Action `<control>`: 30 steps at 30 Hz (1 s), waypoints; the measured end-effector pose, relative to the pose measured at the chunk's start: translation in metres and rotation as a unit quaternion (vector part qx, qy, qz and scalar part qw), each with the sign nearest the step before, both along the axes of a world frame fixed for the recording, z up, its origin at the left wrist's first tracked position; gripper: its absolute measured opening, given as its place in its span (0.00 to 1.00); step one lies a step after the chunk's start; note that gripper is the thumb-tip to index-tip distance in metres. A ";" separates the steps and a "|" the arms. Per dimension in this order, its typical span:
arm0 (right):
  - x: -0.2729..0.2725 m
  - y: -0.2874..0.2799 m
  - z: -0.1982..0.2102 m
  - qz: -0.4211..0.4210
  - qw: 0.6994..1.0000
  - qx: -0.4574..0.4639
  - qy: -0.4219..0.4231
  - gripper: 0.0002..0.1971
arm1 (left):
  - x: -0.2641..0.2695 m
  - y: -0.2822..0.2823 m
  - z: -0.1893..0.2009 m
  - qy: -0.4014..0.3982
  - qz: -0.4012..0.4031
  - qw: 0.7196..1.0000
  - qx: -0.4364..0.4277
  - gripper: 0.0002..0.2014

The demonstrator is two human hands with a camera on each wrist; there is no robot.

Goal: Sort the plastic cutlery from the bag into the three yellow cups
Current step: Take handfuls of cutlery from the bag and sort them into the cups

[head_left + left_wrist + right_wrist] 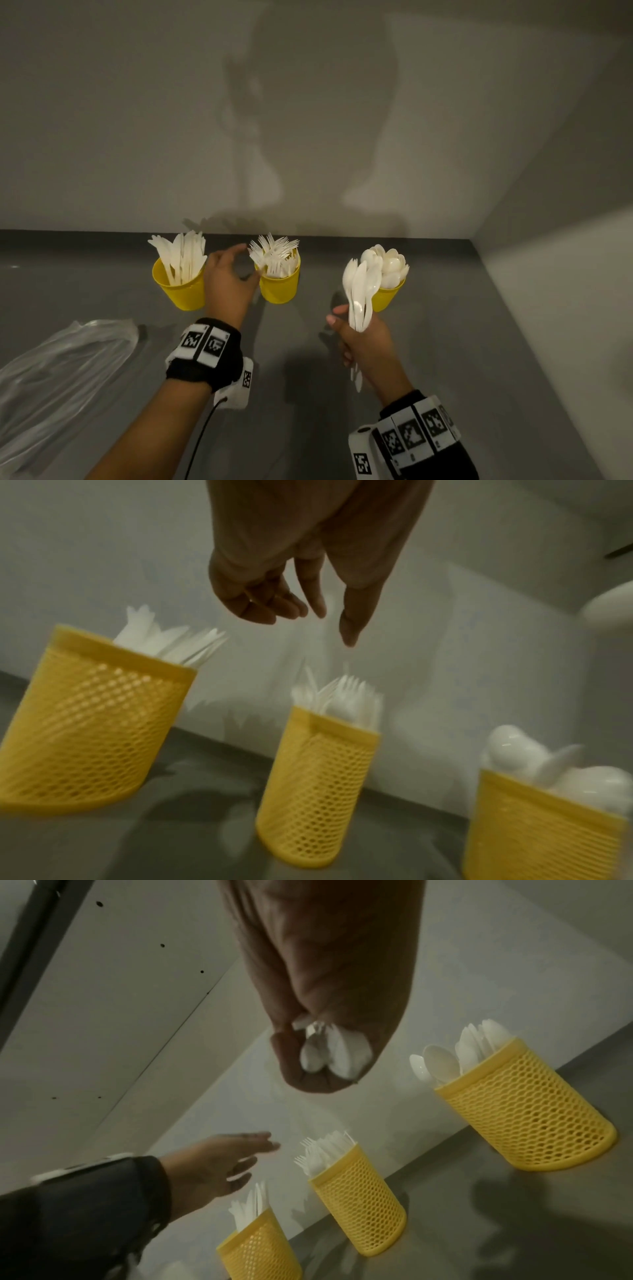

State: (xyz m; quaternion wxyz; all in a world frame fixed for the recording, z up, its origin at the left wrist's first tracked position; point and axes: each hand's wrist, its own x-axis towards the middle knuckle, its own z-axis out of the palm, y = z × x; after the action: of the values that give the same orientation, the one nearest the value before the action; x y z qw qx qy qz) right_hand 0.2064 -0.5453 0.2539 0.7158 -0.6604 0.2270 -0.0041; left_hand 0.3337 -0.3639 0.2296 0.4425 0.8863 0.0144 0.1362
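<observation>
Three yellow mesh cups stand in a row by the back wall: the left cup (179, 287) holds white knives, the middle cup (280, 286) forks, the right cup (388, 296) spoons. My left hand (233, 274) hovers between the left and middle cups with relaxed, empty fingers (270, 607). A bunch of white spoons (359, 294) stands upright in the grip of my right hand (359, 335), just in front of and left of the spoon cup. In the right wrist view the spoon handles (325, 1047) show inside the closed fist.
A crumpled clear plastic bag (61, 363) lies on the grey surface (291, 394) at the front left. A white wall (308, 120) runs right behind the cups, and a side wall (565, 274) closes in on the right.
</observation>
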 end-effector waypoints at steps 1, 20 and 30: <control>-0.002 0.001 0.002 0.007 1.000 0.010 -0.005 0.06 | -0.013 -0.004 0.009 -0.033 -0.004 0.999 -0.027 0.19; -0.020 0.026 0.002 0.069 0.968 -0.173 -0.168 0.10 | -0.119 -0.057 0.046 0.199 -0.221 0.901 -0.315 0.06; -0.018 0.047 0.009 0.153 0.953 -0.113 -0.236 0.17 | -0.122 -0.038 0.039 0.165 -0.164 0.910 -0.343 0.08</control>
State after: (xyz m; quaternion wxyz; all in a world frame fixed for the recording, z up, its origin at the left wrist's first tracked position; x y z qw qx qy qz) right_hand 0.1887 -0.4983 0.2632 0.6614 -0.7442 -0.0543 -0.0756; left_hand 0.2117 -0.4023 0.2689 0.7263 0.6800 -0.0125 -0.0997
